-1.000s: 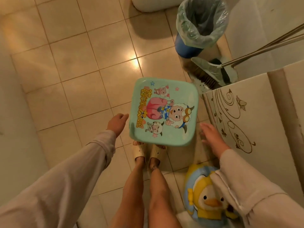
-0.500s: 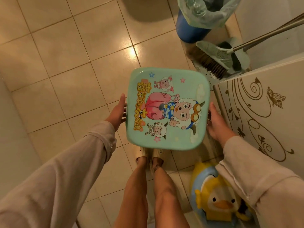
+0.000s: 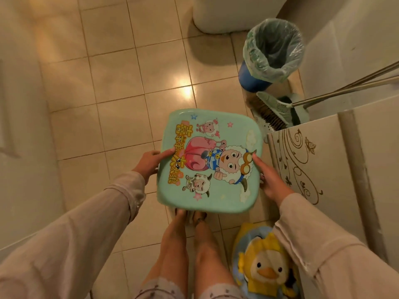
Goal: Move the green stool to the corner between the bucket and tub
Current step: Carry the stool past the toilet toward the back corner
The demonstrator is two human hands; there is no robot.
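The green stool (image 3: pixel 207 162), its seat printed with cartoon sheep, is seen from above, held over the tiled floor in front of my feet. My left hand (image 3: pixel 151 162) grips its left edge with the thumb on top. My right hand (image 3: pixel 271 180) holds its right edge. A blue bucket (image 3: pixel 267 59) lined with a clear green plastic bag stands at the upper right. The rounded white base of a tub (image 3: pixel 226 16) shows at the top, left of the bucket.
A broom and dustpan (image 3: pixel 278 108) lean just below the bucket. A cream cabinet with brown scroll pattern (image 3: pixel 319 169) stands close on the right. A yellow duck-shaped item (image 3: pixel 265 266) sits by my right leg. A pale wall (image 3: pixel 19 147) runs along the left.
Both hands went from hovering beside the stool to gripping its edges. The stool now looks closer to the camera, and the view has tilted up to show more of the bucket and tub.
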